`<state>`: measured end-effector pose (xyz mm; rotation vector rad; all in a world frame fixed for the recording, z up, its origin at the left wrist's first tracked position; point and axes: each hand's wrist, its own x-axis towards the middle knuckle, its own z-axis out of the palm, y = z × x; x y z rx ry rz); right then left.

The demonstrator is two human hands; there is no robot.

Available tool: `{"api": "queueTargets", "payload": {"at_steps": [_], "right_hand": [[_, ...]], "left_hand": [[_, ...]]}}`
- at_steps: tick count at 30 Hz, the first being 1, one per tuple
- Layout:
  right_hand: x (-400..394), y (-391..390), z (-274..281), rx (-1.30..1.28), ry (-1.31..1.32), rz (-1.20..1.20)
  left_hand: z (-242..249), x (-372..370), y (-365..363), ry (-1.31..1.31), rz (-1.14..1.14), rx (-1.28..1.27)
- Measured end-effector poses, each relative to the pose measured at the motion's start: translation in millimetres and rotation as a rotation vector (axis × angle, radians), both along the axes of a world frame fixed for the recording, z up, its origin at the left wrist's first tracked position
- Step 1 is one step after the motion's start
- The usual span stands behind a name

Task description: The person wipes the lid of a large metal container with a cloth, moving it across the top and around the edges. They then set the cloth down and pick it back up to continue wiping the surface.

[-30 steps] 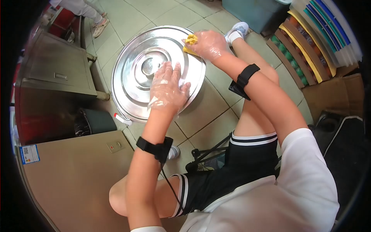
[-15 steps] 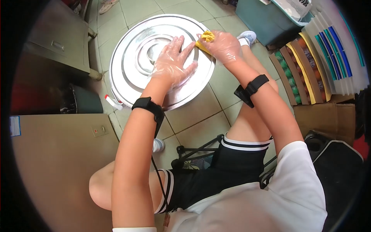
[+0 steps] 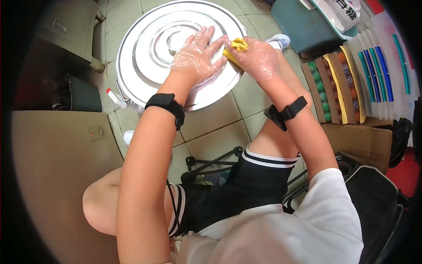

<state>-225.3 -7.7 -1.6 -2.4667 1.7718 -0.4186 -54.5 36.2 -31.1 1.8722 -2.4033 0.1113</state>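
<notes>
A large round shiny metal lid (image 3: 145,48) with raised rings lies in front of me, covering whatever is under it. My left hand (image 3: 198,55), in a clear plastic glove, rests flat on the lid with its fingers spread. On the lid's right side, my right hand (image 3: 257,55), gloved the same way, is closed around a bunched yellow cloth (image 3: 238,45). Part of the cloth hangs below the fingers against the lid's edge. The two hands are close together, the left fingertips near the right ones.
At left stand a cabinet (image 3: 57,176) and a dark bin (image 3: 79,94). A white bottle with a red tip (image 3: 116,97) is beside the lid. On the right are a blue-green tub (image 3: 303,26), cardboard trays of wrapped round items (image 3: 323,90) and a clear plastic box (image 3: 373,66).
The view has shifted, so the lid sits higher in the picture. My right hand, still gripping the cloth, has come closer to the left hand, which stays spread on the lid.
</notes>
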Motion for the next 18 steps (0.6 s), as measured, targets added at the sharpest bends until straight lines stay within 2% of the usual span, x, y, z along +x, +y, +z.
{"api": "queueTargets", "payload": {"at_steps": [8, 12, 17, 18], "right_hand": [[13, -47, 12, 0.041, 0.15, -0.101], [16, -56, 10, 0.02, 0.087, -0.094], [9, -35, 5, -0.104, 0.032, -0.064], [5, -27, -5, -0.22, -0.006, -0.028]], "left_hand": [[-1, -2, 10, 0.042, 0.025, 0.018], [2, -8, 18, 0.04, 0.076, 0.035], [-3, -10, 20, 0.086, 0.139, 0.039], [-2, -11, 21, 0.097, 0.15, 0.039]]}}
